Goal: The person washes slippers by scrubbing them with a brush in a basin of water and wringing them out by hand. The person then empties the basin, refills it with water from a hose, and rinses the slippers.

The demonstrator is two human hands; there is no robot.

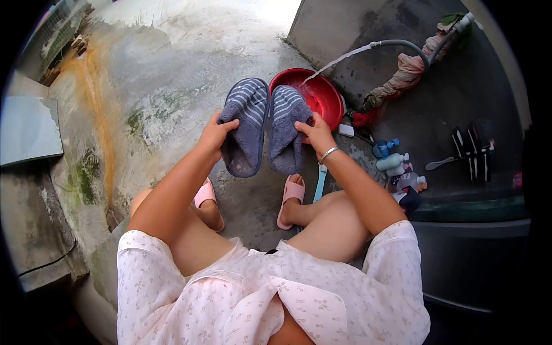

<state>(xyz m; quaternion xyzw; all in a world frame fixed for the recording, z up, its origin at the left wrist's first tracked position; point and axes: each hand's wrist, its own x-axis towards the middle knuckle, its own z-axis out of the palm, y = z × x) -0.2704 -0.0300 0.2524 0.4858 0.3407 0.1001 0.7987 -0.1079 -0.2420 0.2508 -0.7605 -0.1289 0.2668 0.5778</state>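
Two grey-blue fuzzy slippers with white stripes are held side by side in front of me, toes pointing away. My left hand (219, 133) grips the outer edge of the left slipper (246, 123), thumb on top. Around the outer side of the right slipper (286, 123) my right hand (316, 133) is closed, a silver bracelet on its wrist. Just behind the slippers stands a red basin (335, 103), partly hidden by them. Water (336, 60) runs into it from a grey hose (402, 43).
A light-blue handle (321, 183) stands near my right foot in a pink sandal (291, 198). Several bottles (394, 163) and a white block (346, 130) are on the right. Farther right lie toothbrush-like items (472, 152). A twisted cloth (397, 80) wraps the pipe.
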